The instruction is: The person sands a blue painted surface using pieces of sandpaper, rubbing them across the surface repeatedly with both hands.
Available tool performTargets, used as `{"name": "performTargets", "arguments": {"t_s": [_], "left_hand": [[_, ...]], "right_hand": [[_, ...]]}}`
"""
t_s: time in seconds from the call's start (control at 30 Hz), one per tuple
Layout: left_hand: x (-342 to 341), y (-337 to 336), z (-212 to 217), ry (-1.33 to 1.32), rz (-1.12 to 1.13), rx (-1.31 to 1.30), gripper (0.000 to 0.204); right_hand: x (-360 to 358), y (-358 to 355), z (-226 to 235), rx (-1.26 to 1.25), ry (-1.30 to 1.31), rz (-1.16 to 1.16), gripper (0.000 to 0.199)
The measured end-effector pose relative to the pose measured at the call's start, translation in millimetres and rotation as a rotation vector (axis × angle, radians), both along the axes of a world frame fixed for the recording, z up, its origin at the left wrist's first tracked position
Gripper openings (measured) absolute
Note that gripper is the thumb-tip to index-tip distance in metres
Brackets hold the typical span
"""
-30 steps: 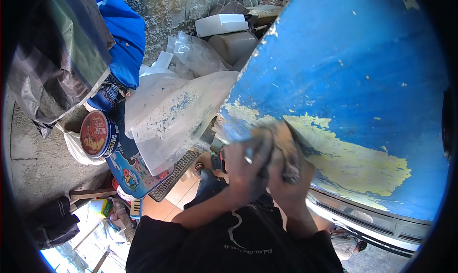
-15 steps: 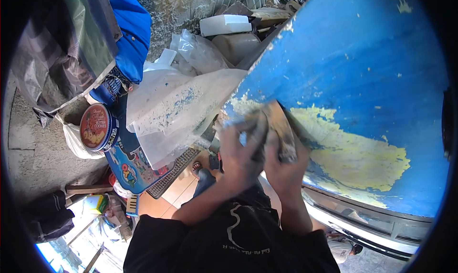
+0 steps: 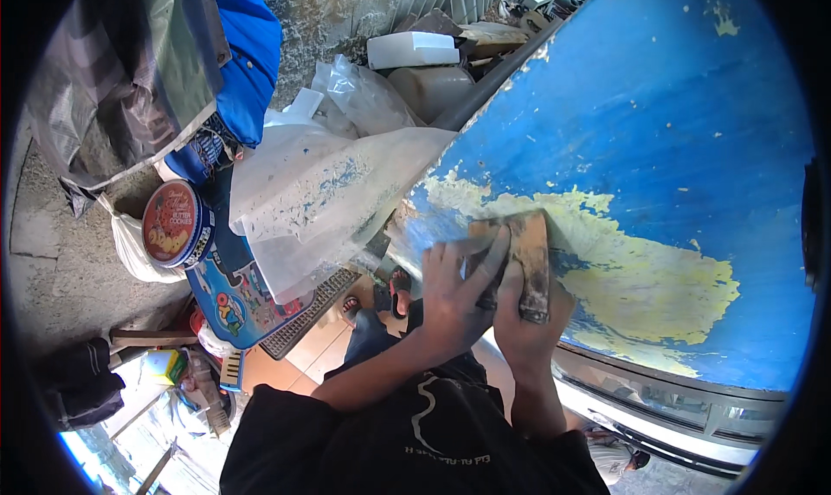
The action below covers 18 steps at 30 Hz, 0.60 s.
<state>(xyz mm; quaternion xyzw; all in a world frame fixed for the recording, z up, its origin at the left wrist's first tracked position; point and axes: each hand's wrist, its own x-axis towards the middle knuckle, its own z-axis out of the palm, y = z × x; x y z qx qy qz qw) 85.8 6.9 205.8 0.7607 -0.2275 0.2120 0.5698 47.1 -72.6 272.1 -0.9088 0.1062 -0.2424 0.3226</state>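
Observation:
A brown sanding block [image 3: 530, 251] lies flat against a blue painted panel [image 3: 658, 123]. My left hand [image 3: 454, 292] presses on the block's left part with its fingers spread across it. Gripping the block's lower end from below is my right hand [image 3: 526, 322]. The block sits at the left edge of a large yellow patch [image 3: 640, 279] where the blue paint is worn away. Both forearms rise from my dark shirt at the bottom of the view.
A paint-flecked white plastic sheet [image 3: 320, 201] hangs left of the panel. A round red tin [image 3: 173, 222] and a colourful flat board [image 3: 238, 296] stand at the left. White foam and a container [image 3: 415, 54] sit behind. Blue cloth [image 3: 247, 54] hangs upper left.
Both hands and the block have slid up and to the right along the panel, toward the middle of the yellow patch.

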Motion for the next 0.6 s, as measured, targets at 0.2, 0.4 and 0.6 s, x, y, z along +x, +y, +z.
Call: {"name": "performTargets", "arguments": {"t_s": [0.2, 0.4, 0.6], "left_hand": [[2, -5, 0, -0.005, 0.046, -0.061, 0.061], [6, 9, -4, 0.009, 0.001, 0.033, 0.059], [21, 18, -3, 0.05, 0.08, 0.029, 0.064]], "right_hand": [[11, -1, -3, 0.134, -0.085, 0.027, 0.016], [15, 6, -10, 0.05, -0.066, 0.064, 0.017], [29, 17, -1, -0.107, 0.012, 0.053, 0.018]]}}
